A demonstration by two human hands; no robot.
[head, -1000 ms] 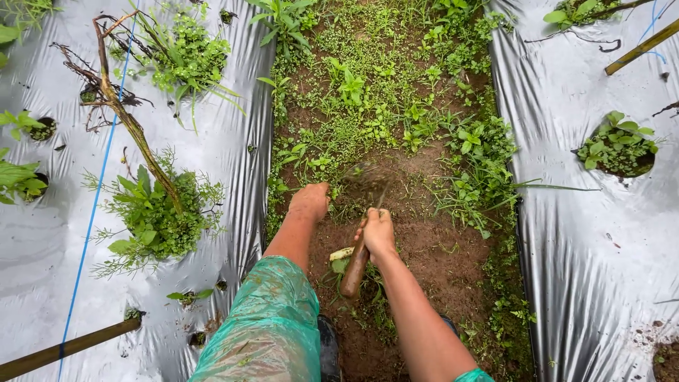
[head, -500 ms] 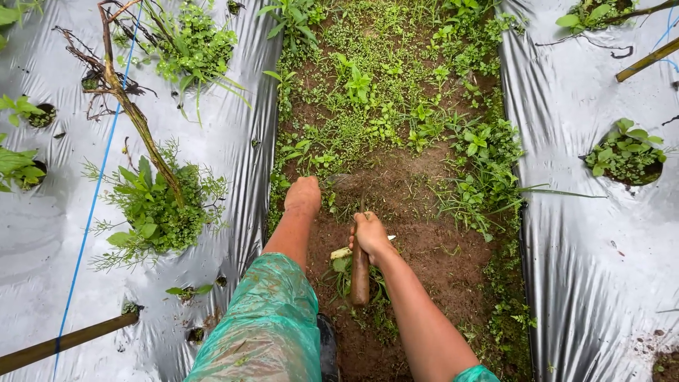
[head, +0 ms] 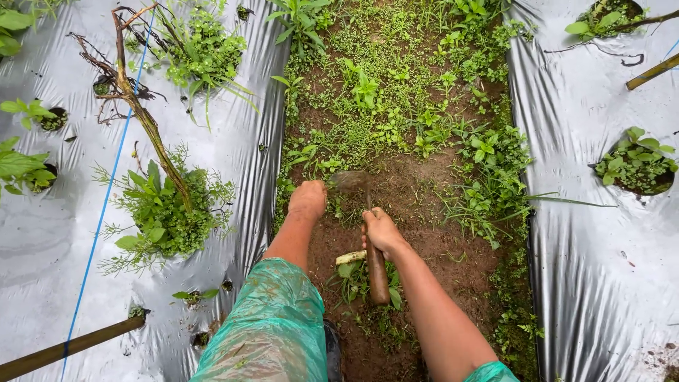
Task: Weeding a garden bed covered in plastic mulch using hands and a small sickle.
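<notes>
My right hand (head: pixel 382 230) grips the brown wooden handle of a small hand hoe (head: pixel 375 272); its blade (head: pixel 348 180) is blurred, low over the soil just ahead. My left hand (head: pixel 307 199) is closed down among the weeds (head: pixel 332 166) at the left edge of the dirt path (head: pixel 424 233), right beside the blade. What the fingers hold is hidden, likely a weed clump. Both forearms are bare, with green plastic sleeves (head: pixel 272 325) above the elbows.
Silver plastic mulch covers the beds on the left (head: pixel 56 233) and right (head: pixel 601 283), with leafy plants in holes (head: pixel 166 212) (head: pixel 636 166). A blue string (head: pixel 106 205) and bamboo poles (head: pixel 67 346) (head: pixel 651 71) cross the beds. Dense green weeds (head: pixel 403 78) fill the path ahead.
The hoe has swung forward: its handle rose from lying low near my body and the blade now sweeps beside my left hand. My left hand stayed at the weeds.
</notes>
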